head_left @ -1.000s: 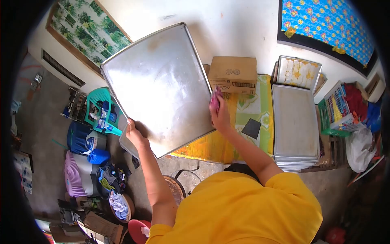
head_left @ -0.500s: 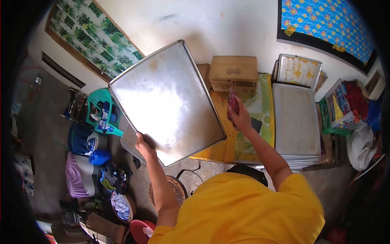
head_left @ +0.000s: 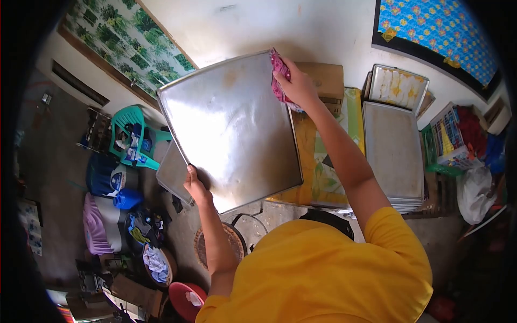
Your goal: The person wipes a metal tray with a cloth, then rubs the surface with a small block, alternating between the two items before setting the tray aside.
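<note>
A large metal tray [head_left: 231,134] is held up, tilted, in front of me. My left hand [head_left: 197,185] grips its lower left edge, thumb on the face. My right hand [head_left: 295,85] holds a pink patterned cloth [head_left: 279,86] against the tray's upper right corner, with the fingers closed on the cloth. Behind the tray stands a table with a yellow and green cover [head_left: 353,126], partly hidden by the tray and my right arm.
A cardboard box [head_left: 323,81] stands at the table's back. To the right are stacked metal trays [head_left: 393,153] and a crate of cloths [head_left: 455,134]. At left are a green chair [head_left: 129,119], a blue container [head_left: 128,198] and a red basin [head_left: 180,296].
My right hand has moved up and left with the cloth, from over the table onto the tray's upper right corner. The tray has turned slightly and shifted a little to the right.
</note>
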Demonstrator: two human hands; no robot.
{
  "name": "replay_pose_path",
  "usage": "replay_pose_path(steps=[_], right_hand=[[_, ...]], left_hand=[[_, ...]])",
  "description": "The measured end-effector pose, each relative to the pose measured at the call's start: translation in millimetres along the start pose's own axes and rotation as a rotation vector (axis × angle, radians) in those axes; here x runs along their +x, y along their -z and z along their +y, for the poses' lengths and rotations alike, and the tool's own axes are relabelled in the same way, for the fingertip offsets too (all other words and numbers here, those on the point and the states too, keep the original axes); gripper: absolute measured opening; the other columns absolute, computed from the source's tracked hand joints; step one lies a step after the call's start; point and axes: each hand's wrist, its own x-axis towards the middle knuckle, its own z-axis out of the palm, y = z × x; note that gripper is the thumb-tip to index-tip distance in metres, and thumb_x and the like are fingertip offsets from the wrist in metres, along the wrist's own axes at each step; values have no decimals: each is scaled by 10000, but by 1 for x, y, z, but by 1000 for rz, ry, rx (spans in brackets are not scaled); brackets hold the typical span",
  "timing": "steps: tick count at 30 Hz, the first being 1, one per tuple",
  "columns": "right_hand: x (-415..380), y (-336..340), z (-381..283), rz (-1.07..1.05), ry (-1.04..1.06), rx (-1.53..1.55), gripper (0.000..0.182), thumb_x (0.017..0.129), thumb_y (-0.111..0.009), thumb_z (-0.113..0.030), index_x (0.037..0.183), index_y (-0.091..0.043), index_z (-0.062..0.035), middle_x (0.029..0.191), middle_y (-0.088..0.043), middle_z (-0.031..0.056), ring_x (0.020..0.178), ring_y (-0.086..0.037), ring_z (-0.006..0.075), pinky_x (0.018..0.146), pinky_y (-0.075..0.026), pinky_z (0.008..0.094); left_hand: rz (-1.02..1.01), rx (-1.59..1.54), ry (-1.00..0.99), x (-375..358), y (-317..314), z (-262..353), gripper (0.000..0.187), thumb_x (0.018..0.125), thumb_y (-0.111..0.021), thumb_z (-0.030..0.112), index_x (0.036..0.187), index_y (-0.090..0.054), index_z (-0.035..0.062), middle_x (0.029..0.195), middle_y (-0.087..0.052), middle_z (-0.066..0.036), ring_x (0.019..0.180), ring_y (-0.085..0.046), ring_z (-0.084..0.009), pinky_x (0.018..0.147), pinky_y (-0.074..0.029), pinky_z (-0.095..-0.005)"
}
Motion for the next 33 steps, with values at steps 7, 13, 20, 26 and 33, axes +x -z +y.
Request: replay_pose_path(steps=[7,13,20,26,33], right_hand=[[-66,-45,36,-219,-35,-356,372,919,-531,-367,1225,-558,-157,935,-679,171,881,-651,365,789,-508,468],[-168,-80,83,-275,-145,-362,362,890,-552,-329,1192,-579,-130,925,-680,172,872,-649,370,755,-500,477],[-229,-107,105,-305,-216,-338,388,878,-571,-353,1192,-566,-125,894,-683,160,808,-656,371,698,-503,483],[-252,-134,46,-445,-54,-229,274,874,-586,-319,1052,-574,-110,823,-679,128,729,-657,353,614,-496,475],[-282,-175,-11,-723,121,-92,417,871,-595,-342,1220,-557,-116,884,-682,137,769,-661,347,655,-510,465]], left_hand=[[129,3,-15,4,-10,20,331,982,-572,262,952,-677,-51,830,-611,3,728,-495,-74,662,-429,-260],[199,-15,-8,26,-10,18,339,976,-581,284,942,-677,-39,821,-618,-6,720,-516,-87,655,-442,-260],[201,-51,22,30,-28,21,350,979,-573,295,956,-667,-41,819,-619,-12,708,-527,-96,626,-450,-277],[145,-86,44,30,-45,3,383,967,-584,310,982,-661,-64,861,-638,-46,743,-562,-142,682,-474,-304],[102,-63,60,28,-61,-13,340,973,-578,299,927,-663,-26,815,-632,-28,699,-549,-119,645,-471,-287]])
